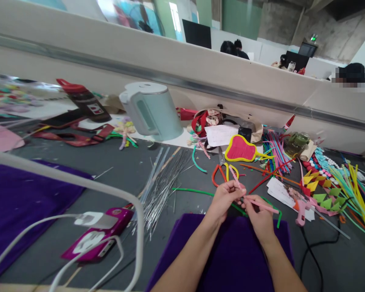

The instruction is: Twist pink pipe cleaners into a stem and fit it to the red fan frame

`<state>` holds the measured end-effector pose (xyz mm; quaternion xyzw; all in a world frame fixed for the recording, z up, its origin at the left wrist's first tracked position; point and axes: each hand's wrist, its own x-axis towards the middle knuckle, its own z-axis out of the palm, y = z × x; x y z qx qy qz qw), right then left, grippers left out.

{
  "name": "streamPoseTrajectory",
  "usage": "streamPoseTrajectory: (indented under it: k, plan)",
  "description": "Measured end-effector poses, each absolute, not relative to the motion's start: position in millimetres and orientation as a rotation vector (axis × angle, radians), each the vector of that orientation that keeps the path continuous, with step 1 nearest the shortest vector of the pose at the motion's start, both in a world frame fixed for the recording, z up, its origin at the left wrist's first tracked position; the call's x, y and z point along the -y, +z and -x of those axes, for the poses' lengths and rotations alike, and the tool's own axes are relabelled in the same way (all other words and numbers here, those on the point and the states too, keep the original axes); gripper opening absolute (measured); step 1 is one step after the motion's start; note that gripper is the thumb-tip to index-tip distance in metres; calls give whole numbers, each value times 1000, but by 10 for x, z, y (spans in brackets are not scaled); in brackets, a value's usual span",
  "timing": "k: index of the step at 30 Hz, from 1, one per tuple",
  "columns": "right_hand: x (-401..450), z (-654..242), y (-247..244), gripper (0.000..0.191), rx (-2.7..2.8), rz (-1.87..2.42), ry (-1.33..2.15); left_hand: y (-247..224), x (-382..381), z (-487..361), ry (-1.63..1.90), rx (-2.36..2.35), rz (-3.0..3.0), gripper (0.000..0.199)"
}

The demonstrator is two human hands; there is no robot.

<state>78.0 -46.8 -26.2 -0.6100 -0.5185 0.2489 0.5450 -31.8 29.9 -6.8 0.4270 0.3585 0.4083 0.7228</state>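
My left hand point(226, 198) is closed, its thumb and fingers pinching a pink drinking straw whose upper end sticks out above the fingers. My right hand point(258, 217) pinches the same pink length, and a pink straw point(266, 205) points out to the right from its fingers. Whether this is one bent straw or two pieces I cannot tell, since the fingers hide the join. Both hands meet above a purple cloth point(231, 247). Just beyond them lie scissors point(225, 172) with red and yellow handles. A green straw point(197, 191) runs behind the left hand.
Thin metal wires point(158, 194) lie to the left, near a magenta power strip point(100, 235). A pale blue kettle point(155, 111) stands behind. To the right are a pink glue gun point(301, 209) with its black cord and yellow straws point(359, 198). A white cable point(134, 194) arcs across the left.
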Motion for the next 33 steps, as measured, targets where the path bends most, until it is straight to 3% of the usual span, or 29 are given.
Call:
streamPoseTrajectory:
  k: [3,5,10,13,19,27,30,33]
  plan:
    - [493,-785,-262,21,1404,1456,341,-49,-272,303,932,-811,-994,28]
    - [492,-783,-261,20,1332,1459,392,-35,-262,297,930,-789,-994,29]
    - [429,-768,-241,23,787,1204,1105,-21,-270,318,841,-670,-941,32]
    - [396,-775,-228,25,638,1054,1293,-27,-280,332,854,-671,-941,30]
    - [421,-779,-241,23,789,1238,1063,-19,-291,329,941,-774,-920,26]
    - [521,-768,-204,20,1477,1457,216,-7,-254,298,956,-836,-954,29]
    - [511,-776,-194,18,1332,1461,339,-13,-248,291,937,-809,-965,28]
    - [461,-783,-196,17,892,1334,840,-17,-251,297,873,-726,-968,30]
